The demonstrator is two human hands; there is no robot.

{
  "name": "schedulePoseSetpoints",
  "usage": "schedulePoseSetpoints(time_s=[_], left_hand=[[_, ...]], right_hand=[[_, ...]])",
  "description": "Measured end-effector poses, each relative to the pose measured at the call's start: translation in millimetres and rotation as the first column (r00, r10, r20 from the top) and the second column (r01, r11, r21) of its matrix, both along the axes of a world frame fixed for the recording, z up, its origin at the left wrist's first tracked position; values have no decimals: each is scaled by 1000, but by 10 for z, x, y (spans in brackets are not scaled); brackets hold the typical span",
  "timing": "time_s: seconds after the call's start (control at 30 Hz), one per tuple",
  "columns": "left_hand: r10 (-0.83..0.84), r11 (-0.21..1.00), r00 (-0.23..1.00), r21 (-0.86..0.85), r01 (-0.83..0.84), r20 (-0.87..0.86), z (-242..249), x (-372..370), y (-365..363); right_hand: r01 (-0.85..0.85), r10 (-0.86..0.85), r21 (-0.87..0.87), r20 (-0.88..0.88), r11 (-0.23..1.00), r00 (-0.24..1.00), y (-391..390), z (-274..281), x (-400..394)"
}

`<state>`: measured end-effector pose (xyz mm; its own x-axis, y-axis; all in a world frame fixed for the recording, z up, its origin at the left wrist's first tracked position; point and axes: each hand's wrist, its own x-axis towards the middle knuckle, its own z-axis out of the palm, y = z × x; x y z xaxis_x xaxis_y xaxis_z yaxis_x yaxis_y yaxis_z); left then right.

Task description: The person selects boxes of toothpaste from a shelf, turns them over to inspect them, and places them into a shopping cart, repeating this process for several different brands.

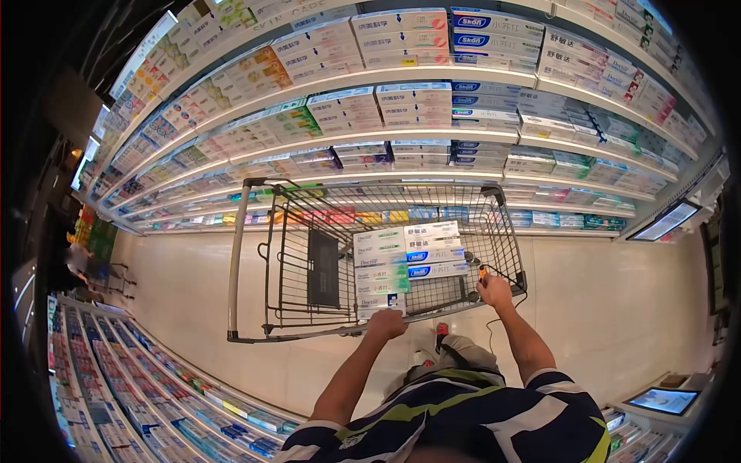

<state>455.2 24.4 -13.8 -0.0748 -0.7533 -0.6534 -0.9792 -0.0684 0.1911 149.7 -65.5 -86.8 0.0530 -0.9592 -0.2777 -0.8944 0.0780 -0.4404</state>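
A wire shopping cart stands crosswise in front of me. In it lie several toothpaste boxes in two columns, white, green and blue. My left hand is closed at the cart's near rim, its fingers on the near end of a white toothpaste box; the fingertips are partly hidden. At the cart's near right corner, my right hand is closed round a small orange-and-black device. A thin dark cable hangs close by; where it joins the device is hard to make out.
Long shelves packed with toothpaste boxes run behind the cart. Another stocked shelf is at lower left. Lit screens stand at the right, and pale floor surrounds the cart. A blurred person is far left.
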Motion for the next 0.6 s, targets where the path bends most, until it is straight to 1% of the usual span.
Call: schedulePoseSetpoints(time_s=[0.07, 0.1, 0.17, 0.2, 0.3, 0.4, 0.47, 0.53, 0.57, 0.6], left_hand=[[-39, 999, 999, -31, 40, 22, -76, 125, -15], [-39, 999, 999, -26, 39, 26, -81, 139, -30], [-49, 998, 998, -24, 50, 38, -93, 241, -62], [-46, 999, 998, -24, 47, 47, -75, 284, -83], [-29, 1000, 998, -5, 29, 64, -3, 417, -119], [-42, 999, 997, 8, 41, 68, 44, 501, -171], [-39, 999, 998, -1, 39, 49, -52, 619, -170], [-45, 999, 997, 6, 44, 56, -87, 702, -202], [-45, 999, 998, 7, 45, 53, -143, 725, -242], [-29, 999, 997, 25, 27, 69, -88, 742, -258]], right_hand=[[-53, 55, 60, -34, 997, 998, -45, -10, 107], [-53, 55, 65, -29, 996, 998, -64, -22, 116], [-94, 94, 2, -18, 996, 995, -93, -48, 211], [-97, 97, 0, -9, 995, 995, -122, -67, 266], [-93, 94, 83, -11, 992, 996, -162, -99, 428], [-81, 80, 75, 17, 994, 997, -181, -112, 532], [-74, 75, 107, -9, 992, 997, -196, -129, 620], [-123, 126, 83, -26, 989, 992, -219, -113, 711], [-121, 122, 65, -6, 991, 993, -235, -129, 728], [-122, 123, 74, -6, 990, 992, -251, -65, 769]])
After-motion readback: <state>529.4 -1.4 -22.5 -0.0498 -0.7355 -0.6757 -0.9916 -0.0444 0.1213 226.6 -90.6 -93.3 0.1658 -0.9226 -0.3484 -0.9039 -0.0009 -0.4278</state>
